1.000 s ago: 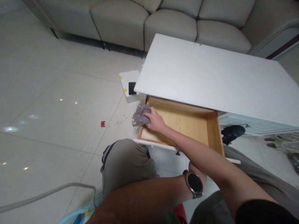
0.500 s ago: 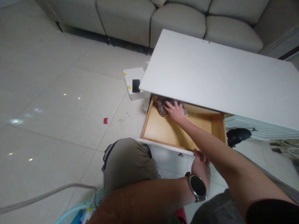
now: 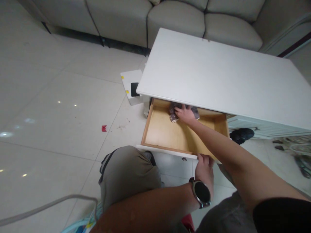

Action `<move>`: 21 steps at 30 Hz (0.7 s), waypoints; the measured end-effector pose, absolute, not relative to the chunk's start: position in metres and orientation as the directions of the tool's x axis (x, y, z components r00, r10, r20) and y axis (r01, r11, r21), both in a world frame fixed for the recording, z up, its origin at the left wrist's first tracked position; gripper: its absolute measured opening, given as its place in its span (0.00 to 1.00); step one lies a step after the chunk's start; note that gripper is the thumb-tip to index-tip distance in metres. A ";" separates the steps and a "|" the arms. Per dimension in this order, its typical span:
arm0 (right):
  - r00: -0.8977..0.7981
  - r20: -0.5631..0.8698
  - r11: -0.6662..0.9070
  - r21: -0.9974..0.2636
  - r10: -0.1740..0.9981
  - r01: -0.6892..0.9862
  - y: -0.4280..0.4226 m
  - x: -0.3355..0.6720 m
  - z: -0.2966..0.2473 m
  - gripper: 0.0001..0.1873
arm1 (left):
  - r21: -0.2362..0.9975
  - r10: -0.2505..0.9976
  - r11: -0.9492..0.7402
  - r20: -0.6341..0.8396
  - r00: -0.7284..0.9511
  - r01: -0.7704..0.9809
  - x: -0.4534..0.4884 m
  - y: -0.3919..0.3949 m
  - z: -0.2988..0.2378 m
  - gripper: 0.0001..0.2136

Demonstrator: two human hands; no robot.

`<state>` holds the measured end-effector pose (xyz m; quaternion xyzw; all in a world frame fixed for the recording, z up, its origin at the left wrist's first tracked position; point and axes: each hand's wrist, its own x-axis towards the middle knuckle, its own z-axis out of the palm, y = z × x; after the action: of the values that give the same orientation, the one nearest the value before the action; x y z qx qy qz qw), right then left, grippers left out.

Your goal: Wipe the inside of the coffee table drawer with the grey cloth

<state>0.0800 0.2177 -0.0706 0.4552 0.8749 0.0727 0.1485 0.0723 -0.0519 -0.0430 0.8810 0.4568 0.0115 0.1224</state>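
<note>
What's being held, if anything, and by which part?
The right hand covers the middle of the dark cloth; gripped or only pressed, I can't tell. The left hand holds the drawer by the top edge of its front.

The drawer point(image 3: 162, 129) is showing smooth, pale wood with a faint sheen. Inside the drawer, the cloth point(image 3: 173, 117) is looking rough and matt. On the drawer's front, the knob point(image 3: 184, 159) is gleaming like dark metal. Beyond the drawer, the white tabletop point(image 3: 218, 74) is looking smooth; left of the drawer, floor tiles point(image 3: 48, 126) are shining glossily.
</note>
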 end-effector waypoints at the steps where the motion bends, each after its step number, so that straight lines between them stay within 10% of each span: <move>1: -0.520 -0.213 0.562 0.281 0.827 0.778 0.214 0.100 -0.070 0.26 | 0.165 0.787 -0.590 -0.101 0.608 0.791 0.069 -0.051 -0.040 0.21; 14: -0.188 -0.223 0.275 0.477 0.957 0.835 0.166 0.273 -0.063 0.22 | 0.118 0.776 -0.613 -0.095 0.624 0.781 0.061 -0.048 -0.032 0.20; 21: -0.321 -0.174 0.365 0.414 0.931 0.834 0.175 0.209 -0.071 0.25 | 0.091 0.769 -0.620 -0.122 0.627 0.779 0.058 -0.048 -0.025 0.19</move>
<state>0.2086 0.1747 -0.0714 0.5494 0.8031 0.1249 0.1940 0.0579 -0.0475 -0.0249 0.8994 0.4304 -0.0355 0.0675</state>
